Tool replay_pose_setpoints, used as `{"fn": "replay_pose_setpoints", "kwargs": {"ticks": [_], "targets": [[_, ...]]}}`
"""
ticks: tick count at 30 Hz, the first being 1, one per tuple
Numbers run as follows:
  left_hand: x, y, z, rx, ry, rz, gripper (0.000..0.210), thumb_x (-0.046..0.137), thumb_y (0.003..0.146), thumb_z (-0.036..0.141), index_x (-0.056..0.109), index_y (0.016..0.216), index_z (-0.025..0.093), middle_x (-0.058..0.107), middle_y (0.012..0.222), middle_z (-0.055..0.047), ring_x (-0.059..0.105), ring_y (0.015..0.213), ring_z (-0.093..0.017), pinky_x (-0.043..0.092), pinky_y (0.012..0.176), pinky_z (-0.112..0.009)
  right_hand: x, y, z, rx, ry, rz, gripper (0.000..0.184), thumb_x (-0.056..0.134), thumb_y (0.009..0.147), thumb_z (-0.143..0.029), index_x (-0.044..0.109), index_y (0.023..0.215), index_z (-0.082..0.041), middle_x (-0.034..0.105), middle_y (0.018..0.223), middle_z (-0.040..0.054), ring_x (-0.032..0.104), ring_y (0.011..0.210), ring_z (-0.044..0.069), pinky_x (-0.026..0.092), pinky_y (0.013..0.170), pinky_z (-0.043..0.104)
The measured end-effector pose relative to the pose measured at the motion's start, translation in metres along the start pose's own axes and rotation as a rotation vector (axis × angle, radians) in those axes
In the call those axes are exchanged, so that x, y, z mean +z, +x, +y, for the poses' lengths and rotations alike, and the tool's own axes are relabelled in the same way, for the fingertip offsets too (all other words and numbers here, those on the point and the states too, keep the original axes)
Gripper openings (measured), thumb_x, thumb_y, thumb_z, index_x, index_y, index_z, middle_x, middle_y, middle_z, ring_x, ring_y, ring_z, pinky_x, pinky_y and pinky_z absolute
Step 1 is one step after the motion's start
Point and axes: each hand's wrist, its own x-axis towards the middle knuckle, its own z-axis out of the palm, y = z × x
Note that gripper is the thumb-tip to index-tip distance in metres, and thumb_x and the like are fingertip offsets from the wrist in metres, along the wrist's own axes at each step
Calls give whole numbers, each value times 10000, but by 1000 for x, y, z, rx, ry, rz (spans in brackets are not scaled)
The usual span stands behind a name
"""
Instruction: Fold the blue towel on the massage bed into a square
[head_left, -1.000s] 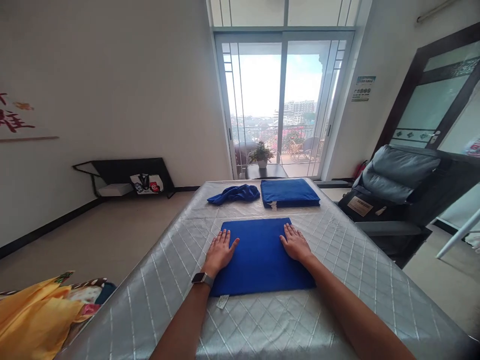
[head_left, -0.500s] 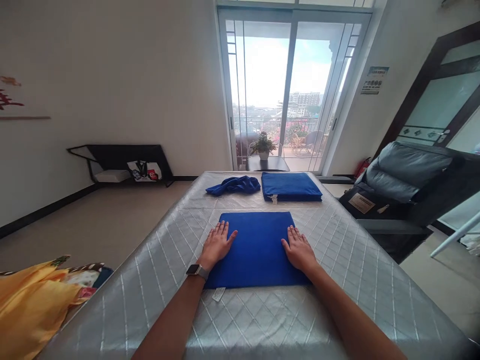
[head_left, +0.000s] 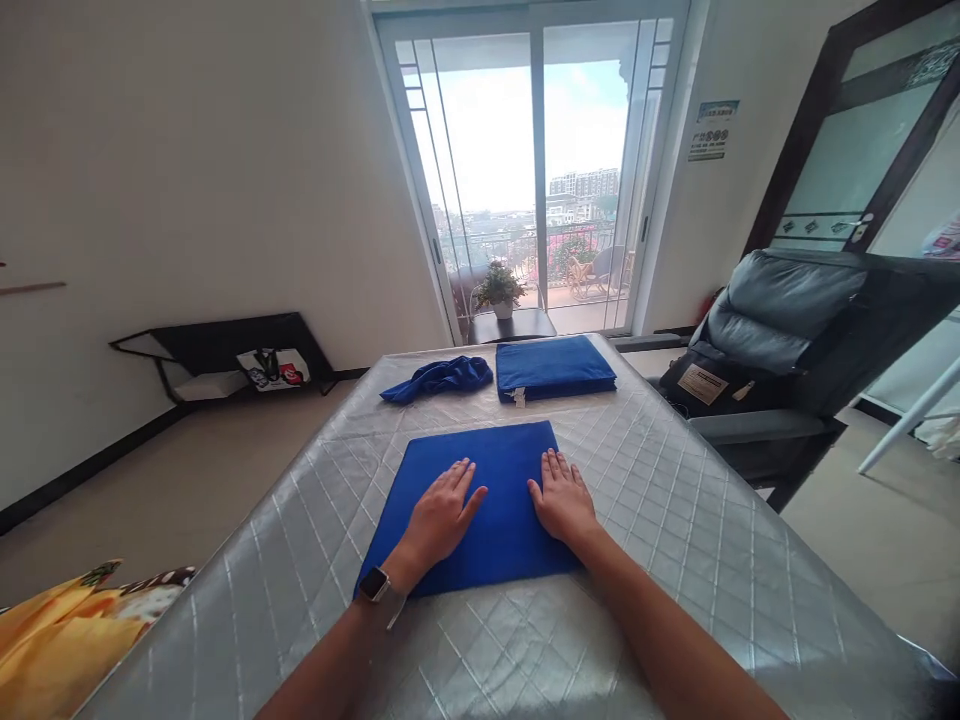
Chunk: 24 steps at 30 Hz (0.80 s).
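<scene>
A blue folded cloth (head_left: 495, 500) lies flat in front of me on a silver quilted cover (head_left: 637, 480). My left hand (head_left: 442, 510) is over the cloth's left half, fingers stretched out and thumb apart. My right hand (head_left: 562, 495) rests along the cloth's right edge, its fingers straight and pointing away from me. Neither hand grips anything. Beyond them sit a crumpled blue cloth (head_left: 442, 377) and, to its right, a neat stack of folded blue cloths (head_left: 555, 365) with a white tag at its front edge.
A dark padded chair (head_left: 787, 310) with a black bag (head_left: 712, 375) stands at the right. Past the far edge is a potted plant (head_left: 501, 288) on a small table. Yellow patterned fabric (head_left: 67, 640) lies at the lower left, and a black rack (head_left: 232, 350) stands by the wall.
My left hand has moved inward from the cloth's left edge. My right hand stays near the right edge. The whole view has turned and tilted slightly.
</scene>
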Motion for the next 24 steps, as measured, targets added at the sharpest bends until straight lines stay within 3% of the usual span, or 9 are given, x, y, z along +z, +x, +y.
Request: {"fn": "replay_pose_setpoints", "kwargs": {"ticks": [3, 5, 9, 12, 16, 24], "targets": [[5, 18, 60, 225, -114, -5, 629, 226, 1043, 545, 413, 1514, 173, 451, 1561, -112, 377, 1464, -222, 342, 1201, -420, 3, 0, 3, -21, -22, 17, 668, 228, 1028, -422, 204, 1601, -79, 140, 1670, 114, 88, 1545, 233, 81, 1245, 417], [12, 35, 89, 317, -194, 15, 621, 223, 1054, 506, 334, 1548, 146, 395, 1589, -137, 280, 1506, -227, 334, 1207, -441, 5, 1, 6, -51, -54, -2, 663, 284, 1007, -363, 190, 1606, -96, 116, 1673, 103, 62, 1546, 240, 76, 1247, 425], [29, 60, 110, 355, -283, -4, 625, 139, 1069, 433, 264, 1558, 65, 356, 1589, -205, 158, 1531, -226, 331, 1205, -458, 6, 1, 9, -91, -92, -40, 719, 375, 965, -328, 158, 1611, -97, 80, 1676, 101, 21, 1547, 255, 49, 1251, 434], [36, 58, 100, 293, -256, -56, 624, 116, 1066, 453, 232, 1578, 116, 310, 1617, -171, 189, 1525, -210, 319, 1209, -449, 5, 1, 7, -66, -79, -30, 686, 327, 986, -322, 162, 1609, -87, 77, 1676, 101, 47, 1547, 251, 63, 1249, 426], [31, 37, 71, 102, -169, -140, 694, 143, 1039, 564, 228, 1589, 149, 280, 1635, -124, 227, 1520, -213, 238, 1242, -446, 2, 0, 3, -24, -57, 2, 663, 237, 1020, -388, 207, 1596, -60, 138, 1669, 114, 99, 1543, 238, 79, 1244, 419], [13, -15, -21, -161, -39, -240, 776, 75, 1009, 628, 244, 1587, 138, 223, 1653, -96, 188, 1533, -233, 162, 1251, -457, 3, 2, 2, -12, -55, 15, 695, 205, 1020, -442, 205, 1594, -50, 144, 1668, 109, 107, 1543, 233, 79, 1239, 412]]}}
